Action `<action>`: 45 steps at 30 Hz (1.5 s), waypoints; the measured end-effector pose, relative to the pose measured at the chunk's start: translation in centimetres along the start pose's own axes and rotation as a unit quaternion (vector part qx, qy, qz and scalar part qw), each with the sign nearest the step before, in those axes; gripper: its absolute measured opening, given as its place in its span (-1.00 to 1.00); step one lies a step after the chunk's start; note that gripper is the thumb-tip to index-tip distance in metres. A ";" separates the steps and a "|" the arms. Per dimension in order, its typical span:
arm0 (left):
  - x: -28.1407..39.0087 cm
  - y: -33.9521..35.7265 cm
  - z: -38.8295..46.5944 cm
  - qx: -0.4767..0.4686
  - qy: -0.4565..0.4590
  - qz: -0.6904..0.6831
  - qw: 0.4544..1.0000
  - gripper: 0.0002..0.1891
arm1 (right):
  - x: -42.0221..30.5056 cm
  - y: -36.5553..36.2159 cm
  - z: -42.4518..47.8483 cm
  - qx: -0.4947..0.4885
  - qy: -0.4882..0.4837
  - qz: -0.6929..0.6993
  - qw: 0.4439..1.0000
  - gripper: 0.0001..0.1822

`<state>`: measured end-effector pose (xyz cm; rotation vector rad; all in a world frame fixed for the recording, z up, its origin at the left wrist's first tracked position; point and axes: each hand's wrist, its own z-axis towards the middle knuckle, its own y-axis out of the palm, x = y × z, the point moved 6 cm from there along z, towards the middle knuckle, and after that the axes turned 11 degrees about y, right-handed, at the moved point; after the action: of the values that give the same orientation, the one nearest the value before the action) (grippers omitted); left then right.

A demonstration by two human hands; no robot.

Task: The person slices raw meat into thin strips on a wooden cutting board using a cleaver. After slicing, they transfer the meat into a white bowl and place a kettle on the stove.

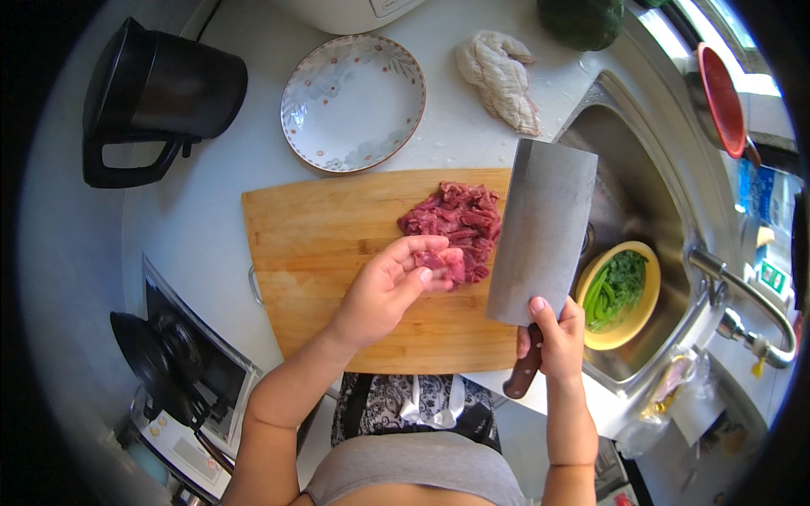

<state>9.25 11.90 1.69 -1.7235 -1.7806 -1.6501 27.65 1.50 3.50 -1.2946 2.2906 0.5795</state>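
My right hand [557, 335] grips a cleaver [544, 228] by its dark riveted handle; the broad blade points away from me over the right end of the cutting board. My left hand [392, 284], palm up with fingers curled, holds a small piece of raw red meat above the wooden cutting board [323, 272]. Just beyond it lies a heap of sliced raw meat [459, 215] on the board. Behind the board stands a white floral plate [354, 104] with nothing on it. A crumpled whitish cloth [497, 79] rests on the counter to its right.
At the right, the steel sink [639, 158] holds a yellow bowl [652, 297] of green vegetables, beside a curved faucet [766, 316]. A black kettle [183, 82] stands at the upper left. A black pan [142, 364] sits on the stove at the lower left. A dark green gourd-like vegetable [582, 19] lies at the back.
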 end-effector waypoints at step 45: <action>-1.5 -6.8 -6.1 0.107 0.111 0.267 0.951 -0.77 | 1.2 4.5 -2.2 -0.047 -0.166 -0.477 0.862 -0.94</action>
<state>1.17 8.32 -0.94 -1.6487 -1.1974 -1.3032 22.81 1.61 5.29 -1.9555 1.1197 0.4833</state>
